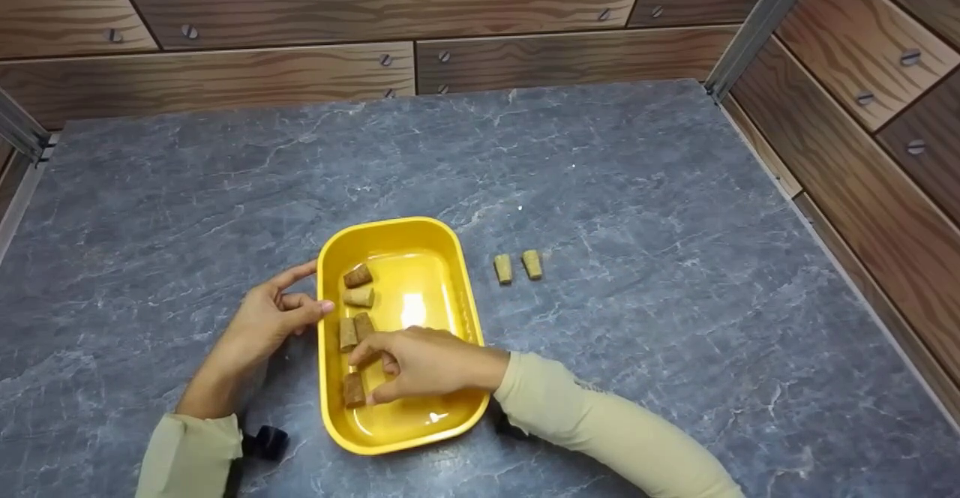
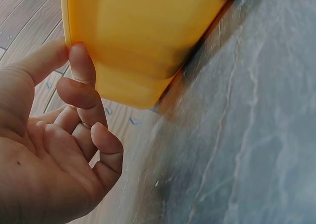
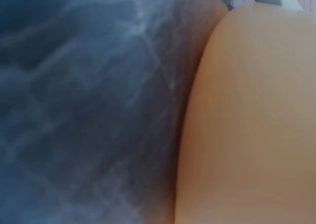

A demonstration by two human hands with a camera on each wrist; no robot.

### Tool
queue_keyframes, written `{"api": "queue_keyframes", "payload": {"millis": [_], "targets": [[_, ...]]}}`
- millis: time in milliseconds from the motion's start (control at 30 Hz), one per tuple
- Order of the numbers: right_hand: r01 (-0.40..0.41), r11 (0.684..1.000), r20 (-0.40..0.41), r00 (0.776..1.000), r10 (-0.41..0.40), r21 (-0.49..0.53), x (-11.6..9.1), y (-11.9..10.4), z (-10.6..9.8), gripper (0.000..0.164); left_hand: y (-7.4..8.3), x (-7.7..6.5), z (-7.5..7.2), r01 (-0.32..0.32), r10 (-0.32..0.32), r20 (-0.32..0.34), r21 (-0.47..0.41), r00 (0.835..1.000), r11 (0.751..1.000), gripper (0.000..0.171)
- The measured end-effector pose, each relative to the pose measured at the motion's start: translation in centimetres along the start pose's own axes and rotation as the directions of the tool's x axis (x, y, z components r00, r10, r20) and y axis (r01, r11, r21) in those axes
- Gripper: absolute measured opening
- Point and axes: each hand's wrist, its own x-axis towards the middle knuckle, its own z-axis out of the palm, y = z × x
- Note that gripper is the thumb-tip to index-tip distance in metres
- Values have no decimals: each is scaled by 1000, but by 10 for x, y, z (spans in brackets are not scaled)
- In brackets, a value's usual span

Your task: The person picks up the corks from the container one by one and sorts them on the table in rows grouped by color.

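Observation:
A yellow plastic tray (image 1: 324, 393) stands on the table, with several tapered corks lying along its left side. My left hand (image 1: 259, 322) holds the left rim between thumb and index finger; in the left wrist view, the thumb and a fingertip meet at the tray wall (image 2: 138, 36). Inside the tray, my right hand (image 1: 431, 363) has thumb and index finger parted beside a brown cork (image 1: 354, 391), the thumb tip close to its right edge. Above the index finger lie a paler cork (image 1: 348, 334) and a brown one (image 1: 364, 325). The right wrist view shows only the tray's outside (image 3: 252, 125) and the tabletop.
Two light corks, a left one (image 1: 503, 268) and a right one (image 1: 532, 265), are on the grey marbled table (image 1: 637, 258) to the right of the tray. Wood-patterned panels (image 1: 300, 3) border the table at the back and right.

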Motion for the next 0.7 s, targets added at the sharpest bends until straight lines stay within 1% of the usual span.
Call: {"api": "queue_keyframes", "payload": {"millis": [133, 267, 400, 567, 700], "targets": [[-25, 997, 30, 999, 27, -72, 1, -1, 0, 48, 0, 0, 0, -12, 12, 3, 15, 1000, 1000, 70], [-45, 992, 51, 997, 51, -115, 2, -2, 1, 48, 0, 0, 0, -1, 1, 0, 5, 1000, 1000, 71], [-46, 987, 49, 997, 54, -151, 4, -3, 3, 47, 0, 0, 1, 16, -16, -3, -19, 1000, 1000, 72], [-46, 978, 45, 997, 56, -205, 6, -4, 6, 45, 1, 0, 2, 17, -17, 0, -30, 1000, 999, 72], [-29, 969, 28, 999, 37, -246, 8, -4, 7, 40, 1, 0, 1, 27, -27, -4, -32, 1000, 999, 72]]}}
